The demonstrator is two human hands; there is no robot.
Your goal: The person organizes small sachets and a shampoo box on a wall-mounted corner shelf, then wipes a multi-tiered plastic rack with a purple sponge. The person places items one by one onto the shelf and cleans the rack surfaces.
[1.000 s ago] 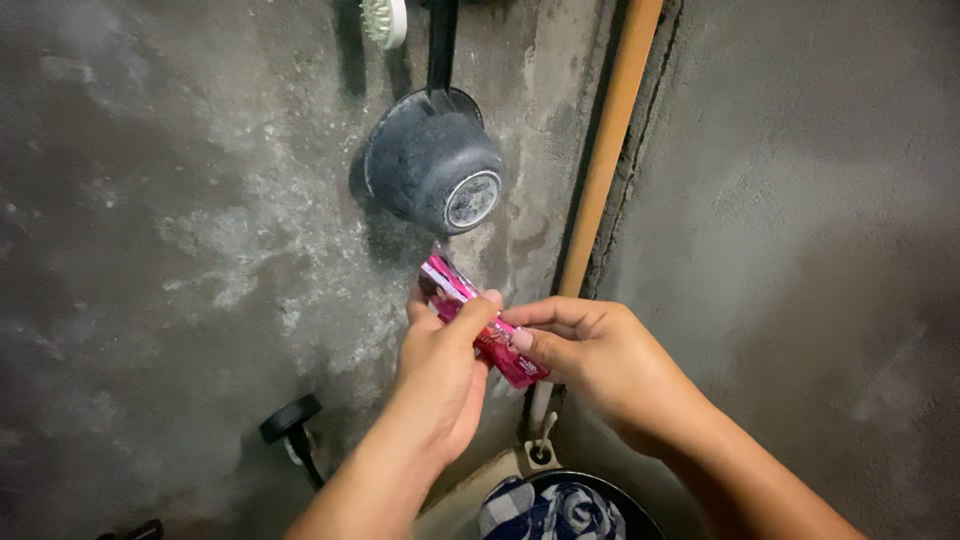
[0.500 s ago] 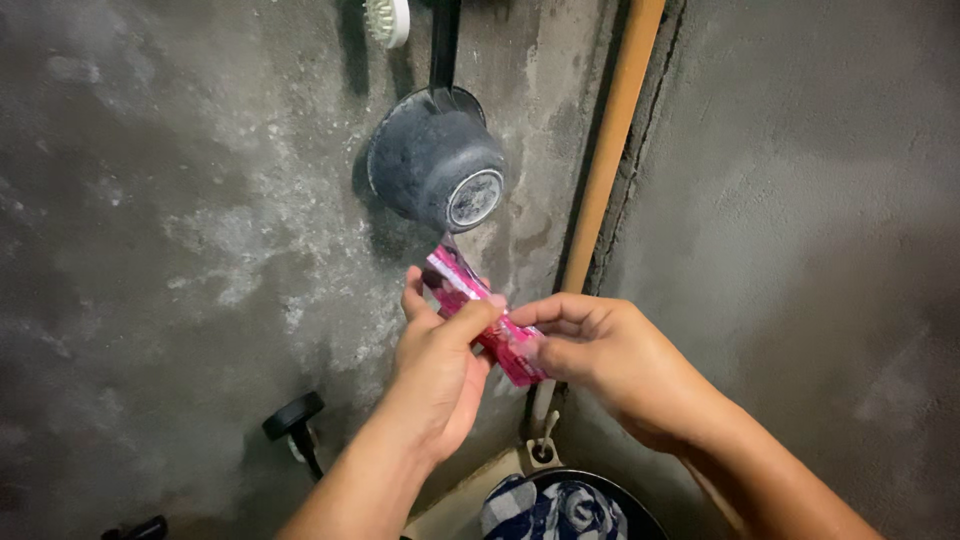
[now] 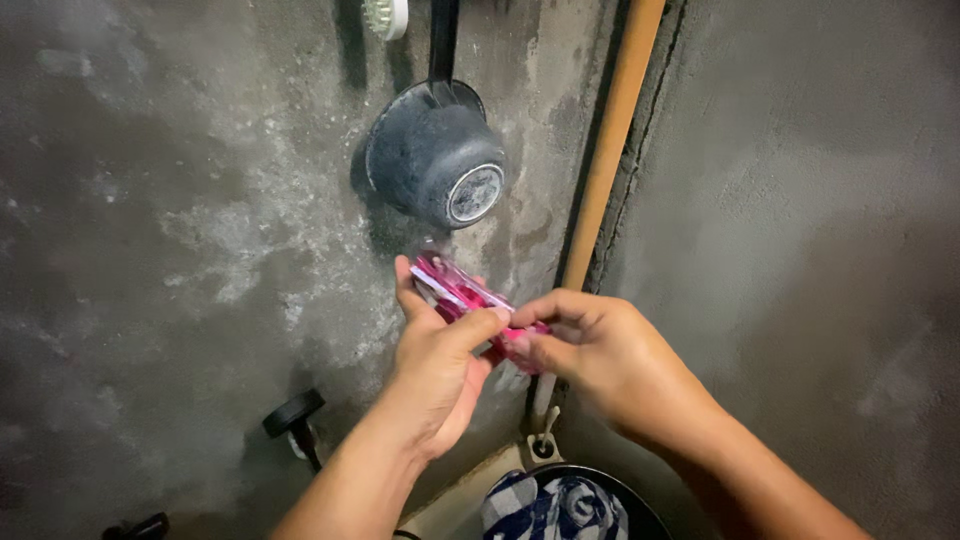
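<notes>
We had the pink sachet [image 3: 462,298] pinched in both hands, left hand [image 3: 437,372] and right hand [image 3: 598,362], and it'd lifted slightly toward the hanging grey dipper [image 3: 436,165], fingers regripping its right end.

a bare home washing corner is being shown: rough grey cement walls [image 3: 170,230] are being used for hanging a dark dipper pan [image 3: 432,158], an orange pipe [image 3: 610,150] is being run down the corner, above a basin [image 3: 640,505] holding checked cloth [image 3: 555,508].
</notes>
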